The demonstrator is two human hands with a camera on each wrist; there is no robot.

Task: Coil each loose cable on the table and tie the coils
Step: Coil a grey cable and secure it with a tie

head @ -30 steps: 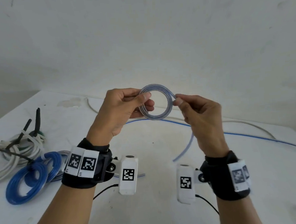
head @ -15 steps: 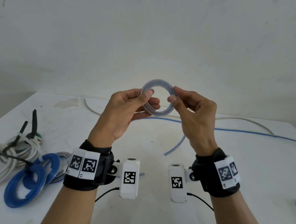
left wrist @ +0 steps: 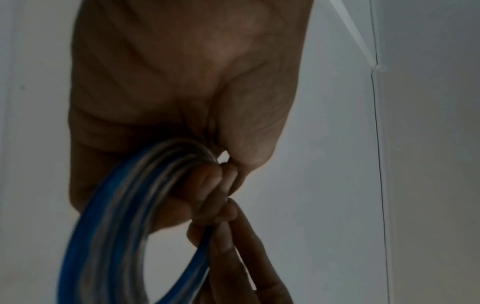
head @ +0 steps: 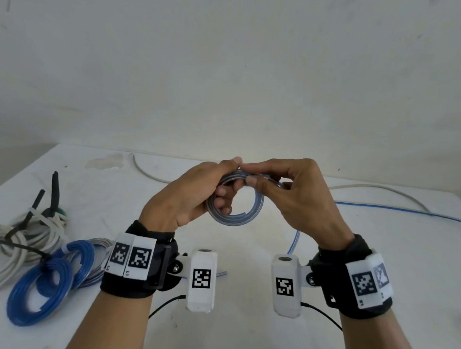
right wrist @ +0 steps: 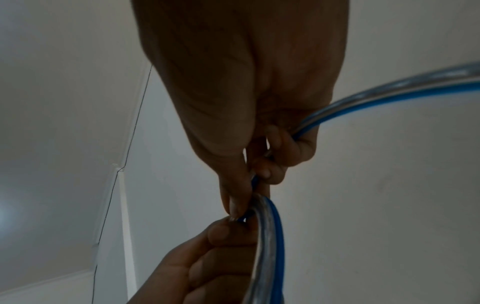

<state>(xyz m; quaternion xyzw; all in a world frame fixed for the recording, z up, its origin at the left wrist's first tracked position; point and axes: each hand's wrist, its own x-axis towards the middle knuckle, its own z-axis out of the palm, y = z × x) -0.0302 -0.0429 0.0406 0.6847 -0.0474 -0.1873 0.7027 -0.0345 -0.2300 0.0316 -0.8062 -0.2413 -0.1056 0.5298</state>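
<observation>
Both hands, left (head: 190,201) and right (head: 301,199), pinch the small blue-and-clear striped cable coil (head: 236,217) together at its top, above the white surface (head: 260,334).

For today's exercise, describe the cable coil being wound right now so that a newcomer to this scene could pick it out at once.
Start at the white table and look above its middle, where the left hand and right hand meet. Between them hangs a small clear-and-blue coil, held in the air. Unlike the solid blue coils and white bundle lying at left, it is untied.
</observation>
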